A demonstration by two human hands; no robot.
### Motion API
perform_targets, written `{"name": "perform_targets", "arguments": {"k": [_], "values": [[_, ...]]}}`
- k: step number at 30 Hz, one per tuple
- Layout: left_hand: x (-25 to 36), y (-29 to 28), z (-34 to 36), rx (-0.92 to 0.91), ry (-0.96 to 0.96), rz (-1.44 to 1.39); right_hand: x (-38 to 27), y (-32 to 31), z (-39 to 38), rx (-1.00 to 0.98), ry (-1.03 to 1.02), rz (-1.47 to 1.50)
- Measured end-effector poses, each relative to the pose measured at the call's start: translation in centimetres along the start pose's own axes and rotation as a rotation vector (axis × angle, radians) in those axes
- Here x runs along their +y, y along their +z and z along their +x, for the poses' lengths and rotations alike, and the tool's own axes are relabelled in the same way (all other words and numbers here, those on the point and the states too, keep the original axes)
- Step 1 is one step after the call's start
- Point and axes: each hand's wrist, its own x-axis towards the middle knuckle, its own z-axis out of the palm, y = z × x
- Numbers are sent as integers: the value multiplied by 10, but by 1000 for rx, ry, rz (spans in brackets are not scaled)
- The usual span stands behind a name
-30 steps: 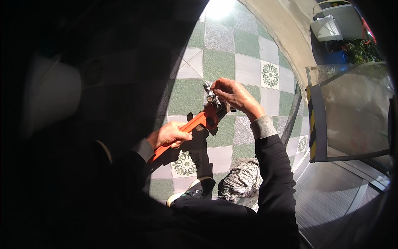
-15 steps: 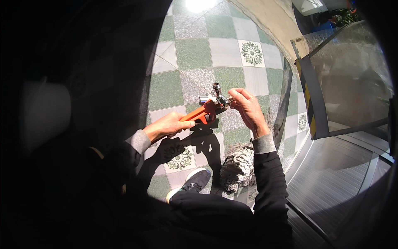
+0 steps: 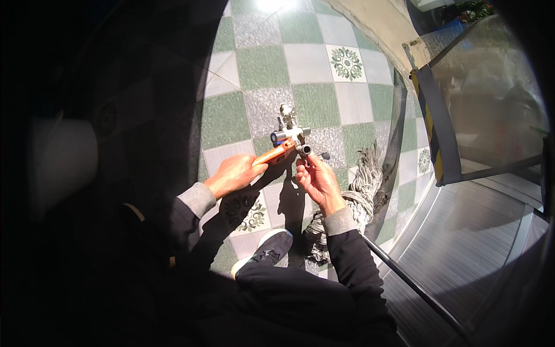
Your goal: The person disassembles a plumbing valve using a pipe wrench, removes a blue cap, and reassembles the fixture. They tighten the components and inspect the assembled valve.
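Observation:
My left hand (image 3: 234, 174) is wrapped round the handle of an orange wrench (image 3: 272, 155), which points up and to the right. At its head sits a chrome faucet valve (image 3: 296, 134) with several short branches; the wrench's jaws are partly hidden there. One round, hollow pipe end on the valve faces me. Just below that end, my right hand (image 3: 319, 184) has its thumb and fingers closed on the valve's near part. Both hands hold the tool and valve above the tiled floor.
A grey string mop (image 3: 359, 196) lies right of my right hand, its dark pole (image 3: 416, 283) running to the lower right. My shoe (image 3: 272, 247) stands on the green and white tiles (image 3: 312, 61). A framed panel with striped edging (image 3: 430, 124) borders the right.
The valve has turned, so its hollow end now faces me. My right hand has moved left and down, beneath the valve. More of the mop and its pole shows.

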Motion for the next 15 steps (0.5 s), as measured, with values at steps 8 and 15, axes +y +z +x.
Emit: {"name": "perform_targets", "arguments": {"k": [8,15], "values": [[-2,-3,-8,24,29,-22,7,-5,-1,-130,-251,-347],[1,1,-14,65,76,-9,7,-15,-5,-271,-928,-1542]]}}
